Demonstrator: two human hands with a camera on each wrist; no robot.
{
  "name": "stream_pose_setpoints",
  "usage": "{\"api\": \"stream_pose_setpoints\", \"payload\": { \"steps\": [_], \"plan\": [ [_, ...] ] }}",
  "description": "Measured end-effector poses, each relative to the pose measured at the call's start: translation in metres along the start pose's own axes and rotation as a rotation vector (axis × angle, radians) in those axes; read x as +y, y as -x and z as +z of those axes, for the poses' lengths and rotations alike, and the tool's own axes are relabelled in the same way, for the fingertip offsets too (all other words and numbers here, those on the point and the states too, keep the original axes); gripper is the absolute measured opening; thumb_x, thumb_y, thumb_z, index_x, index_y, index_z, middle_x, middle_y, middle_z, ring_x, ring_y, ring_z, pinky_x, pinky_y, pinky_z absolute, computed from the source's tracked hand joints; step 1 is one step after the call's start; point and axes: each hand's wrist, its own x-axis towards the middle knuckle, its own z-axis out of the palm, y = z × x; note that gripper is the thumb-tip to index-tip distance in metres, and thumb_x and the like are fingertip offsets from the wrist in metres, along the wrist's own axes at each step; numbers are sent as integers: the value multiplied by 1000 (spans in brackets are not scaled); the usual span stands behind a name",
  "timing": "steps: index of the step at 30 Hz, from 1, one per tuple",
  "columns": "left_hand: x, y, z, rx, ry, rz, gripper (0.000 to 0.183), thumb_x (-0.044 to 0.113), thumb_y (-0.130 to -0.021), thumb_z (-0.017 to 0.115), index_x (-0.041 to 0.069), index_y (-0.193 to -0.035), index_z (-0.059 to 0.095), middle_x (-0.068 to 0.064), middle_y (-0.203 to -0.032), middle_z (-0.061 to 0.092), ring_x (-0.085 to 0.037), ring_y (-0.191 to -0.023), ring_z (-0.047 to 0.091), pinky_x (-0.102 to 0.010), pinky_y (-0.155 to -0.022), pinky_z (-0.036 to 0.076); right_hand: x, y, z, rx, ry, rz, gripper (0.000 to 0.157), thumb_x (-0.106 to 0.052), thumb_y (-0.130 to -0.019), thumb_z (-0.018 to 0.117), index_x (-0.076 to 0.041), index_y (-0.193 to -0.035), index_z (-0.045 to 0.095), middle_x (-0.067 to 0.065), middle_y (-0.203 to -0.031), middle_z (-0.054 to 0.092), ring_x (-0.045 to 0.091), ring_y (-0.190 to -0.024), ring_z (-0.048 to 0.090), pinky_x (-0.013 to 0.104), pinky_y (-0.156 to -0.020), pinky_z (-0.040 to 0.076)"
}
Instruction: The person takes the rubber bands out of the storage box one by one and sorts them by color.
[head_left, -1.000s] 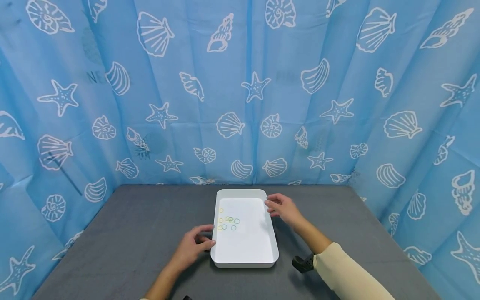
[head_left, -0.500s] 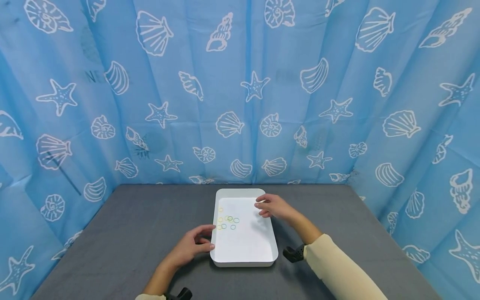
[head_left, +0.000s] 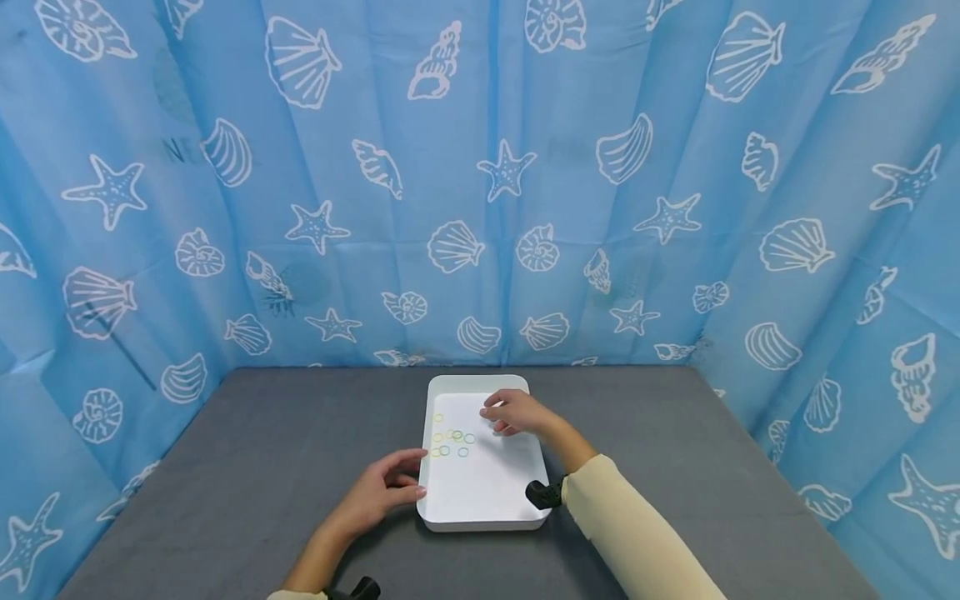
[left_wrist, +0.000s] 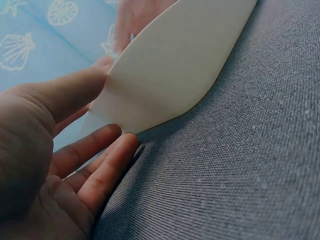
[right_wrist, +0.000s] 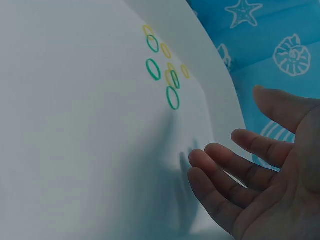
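A white rectangular tray (head_left: pixel 483 496) lies on the grey table. On the left part of its floor are several thin green rings (right_wrist: pixel 147 67) and yellow rings (right_wrist: pixel 183 70), looking like small rubber bands; some overlap. My left hand (head_left: pixel 378 490) is at the tray's left side, fingers and thumb extended. The left wrist view has the thumb at the rim and fingertips against the outer wall (left_wrist: pixel 165 65). Over the tray's far right part hovers my right hand (head_left: pixel 520 413), fingers loosely bent and apart, holding nothing. Its shadow falls on the tray floor beside the rings.
Behind the grey-covered table (head_left: pixel 315 425) hangs a blue curtain (head_left: pixel 480 183) with white shell and starfish prints, which also runs along both sides. A black wrist device (head_left: pixel 543 494) sits on the right wrist, another black device (head_left: pixel 366 588) on the left.
My right hand has moved left from the tray's right rim to over its inside, nearer the rings. The left hand stays at the left side. The rings lie as before.
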Motion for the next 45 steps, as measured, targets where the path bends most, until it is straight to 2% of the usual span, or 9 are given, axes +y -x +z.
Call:
{"api": "stream_pose_setpoints", "payload": {
  "steps": [6, 9, 13, 18, 23, 29, 45],
  "plan": [
    [0, 0, 1, -10, -2, 3, 57, 9, -88, 72, -1, -139, 49, -25, -125, 55, -27, -96, 61, -27, -76, 50, 4, -7, 17, 35, 2, -9, 33, -16, -92, 68, 1, -119, 62, 8, -92, 65, 23, -79, 65, 34, -71, 54],
    [9, 3, 3, -10, 2, -2, 56, 7, -88, 71, -4, -138, 48, -27, -124, 55, -28, -96, 61, -26, -76, 50, 5, -9, 24, 48, 20, -38, 30, -13, -91, 69, 1, -116, 62, 6, -89, 65, 19, -76, 63, 32, -69, 53],
    [10, 3, 2, -9, 8, -3, 56, 8, -89, 71, -3, -139, 48, -27, -125, 55, -28, -96, 61, -26, -76, 50, 10, -13, 28, 50, 89, -97, 26, -11, -89, 70, 1, -111, 64, 3, -83, 64, 14, -71, 59, 28, -64, 49],
    [-1, 1, -1, -12, 23, 26, 57, 9, -88, 72, -2, -139, 48, -26, -125, 56, -27, -96, 61, -28, -76, 51, 16, -19, 31, 34, 152, -141, 25, -10, -87, 73, -1, -109, 66, 2, -81, 59, 12, -66, 54, 26, -59, 43],
    [-3, 2, -2, -5, 19, 32, 57, 9, -88, 72, -1, -139, 49, -26, -125, 56, -26, -96, 62, -28, -76, 51, 16, -20, 33, 27, 230, -163, 21, -7, -83, 76, -3, -102, 68, 0, -81, 57, 12, -70, 51, 26, -62, 43],
    [0, 1, -1, -17, 25, 7, 57, 10, -89, 72, 0, -140, 48, -24, -125, 56, -26, -97, 61, -29, -76, 50, 16, -16, 35, 47, 308, -177, 15, -3, -80, 78, -7, -92, 68, -1, -78, 56, 13, -73, 50, 28, -68, 43],
    [1, 2, 1, -10, 25, 27, 57, 7, -88, 72, -2, -138, 49, -24, -121, 58, -27, -95, 61, -28, -76, 50, 19, -19, 38, 37, 323, -196, 14, 0, -81, 76, -9, -88, 68, -1, -73, 53, 13, -69, 48, 28, -67, 40]
  ]
}}
